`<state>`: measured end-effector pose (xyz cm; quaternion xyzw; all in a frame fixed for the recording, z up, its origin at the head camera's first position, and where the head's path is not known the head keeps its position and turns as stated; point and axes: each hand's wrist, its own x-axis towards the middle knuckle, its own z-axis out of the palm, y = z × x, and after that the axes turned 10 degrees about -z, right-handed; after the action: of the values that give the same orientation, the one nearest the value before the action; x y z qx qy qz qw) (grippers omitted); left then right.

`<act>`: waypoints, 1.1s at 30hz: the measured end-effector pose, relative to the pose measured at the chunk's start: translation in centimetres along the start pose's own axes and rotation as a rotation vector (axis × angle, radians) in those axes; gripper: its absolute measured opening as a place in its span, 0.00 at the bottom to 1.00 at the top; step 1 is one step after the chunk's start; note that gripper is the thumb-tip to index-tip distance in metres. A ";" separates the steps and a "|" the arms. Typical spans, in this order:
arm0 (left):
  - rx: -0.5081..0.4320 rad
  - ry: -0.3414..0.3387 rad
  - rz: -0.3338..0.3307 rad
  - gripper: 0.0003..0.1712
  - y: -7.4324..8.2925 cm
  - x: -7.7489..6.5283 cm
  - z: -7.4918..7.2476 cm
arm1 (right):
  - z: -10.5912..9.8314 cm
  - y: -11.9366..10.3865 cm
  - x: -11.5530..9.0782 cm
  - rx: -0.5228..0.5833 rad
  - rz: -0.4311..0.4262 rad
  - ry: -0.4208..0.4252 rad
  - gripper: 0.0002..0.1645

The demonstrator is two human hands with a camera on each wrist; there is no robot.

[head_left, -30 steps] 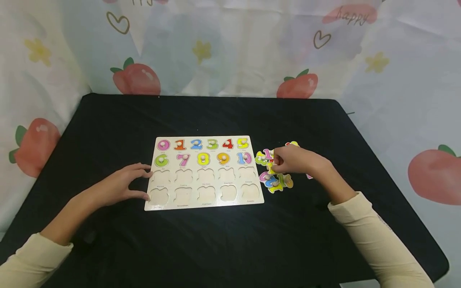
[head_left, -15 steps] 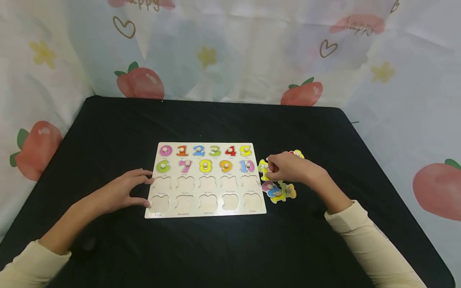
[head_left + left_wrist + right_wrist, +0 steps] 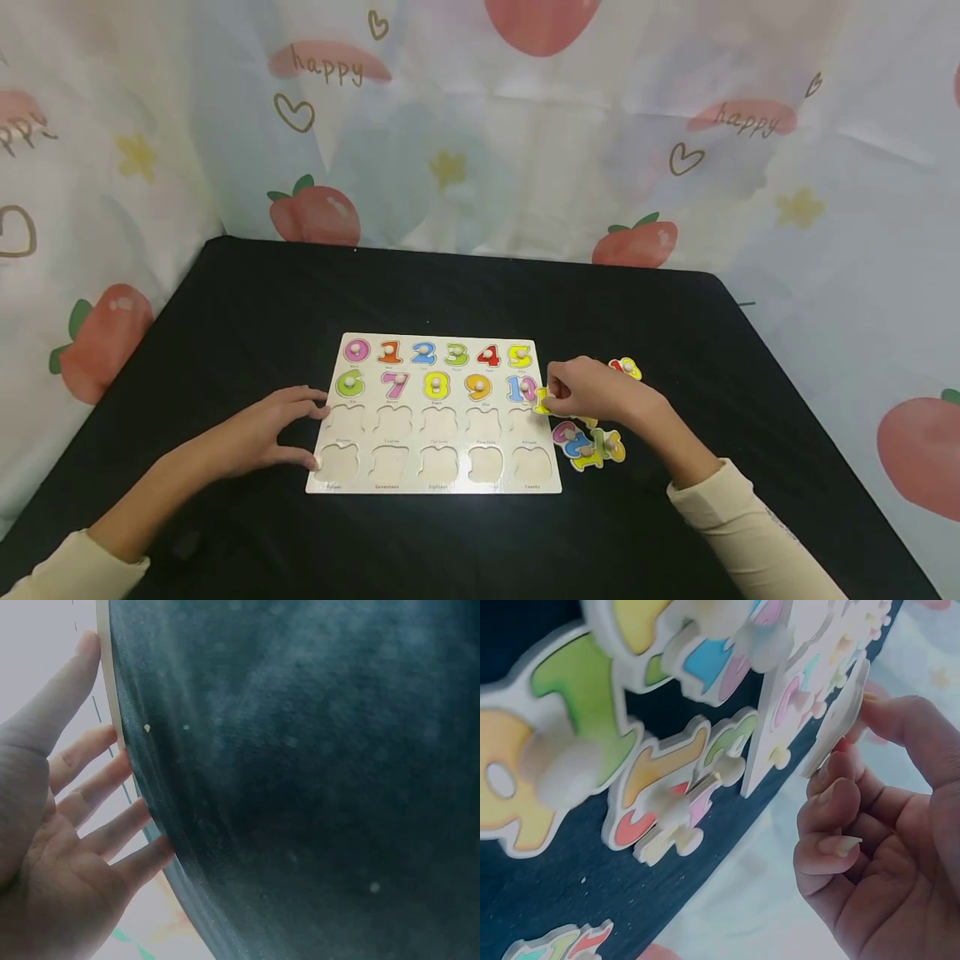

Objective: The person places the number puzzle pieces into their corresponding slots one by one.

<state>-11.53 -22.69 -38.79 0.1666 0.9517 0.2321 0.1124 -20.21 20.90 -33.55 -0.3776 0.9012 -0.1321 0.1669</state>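
Off the pile (image 3: 588,447) and out over the edge of the number board (image 3: 462,467), with one yellow-marked piece (image 3: 542,402) in tow!
Pinching that piece between thumb and fingers in the right hand (image 3: 596,389); seen nearly edge-on from the right wrist, so cannot read the whole number. Over the pile a second ago, now drawn toward 9 o'clock and overlapping the board's 3 o'clock edge; cannot tell if touching. Left behind at 4 o'clock on the black surface (image 3: 420,542): the pile, with another piece (image 3: 632,369) showing past the right hand at 2 o'clock. Steadying the 9 o'clock edge, as before, with the left hand (image 3: 262,429), fingers spread and loose, grasping nothing. Likely meaning: one piece picked, not yet seated, with ten lower recesses unfilled.
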 end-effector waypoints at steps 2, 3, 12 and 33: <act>-0.004 -0.004 -0.003 0.44 0.0 0.0 0.0 | 0.1 -0.1 0.1 -0.008 -0.020 0.012 0.08; -0.003 -0.004 -0.002 0.44 0.0 0.1 0.0 | 0.1 -0.2 0.2 -0.012 -0.030 0.019 0.09; -0.004 -0.011 -0.009 0.44 -0.1 -0.3 0.7 | 1.0 -1.3 1.2 -0.036 -0.054 0.050 0.10; -0.011 -0.010 -0.005 0.44 0.1 -0.2 0.1 | 3.7 -8.2 7.0 -0.186 -0.216 -0.010 0.12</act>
<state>-11.32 -22.66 -38.78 0.1647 0.9502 0.2364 0.1187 -18.13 9.80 -35.36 -0.4868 0.8628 -0.0633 0.1207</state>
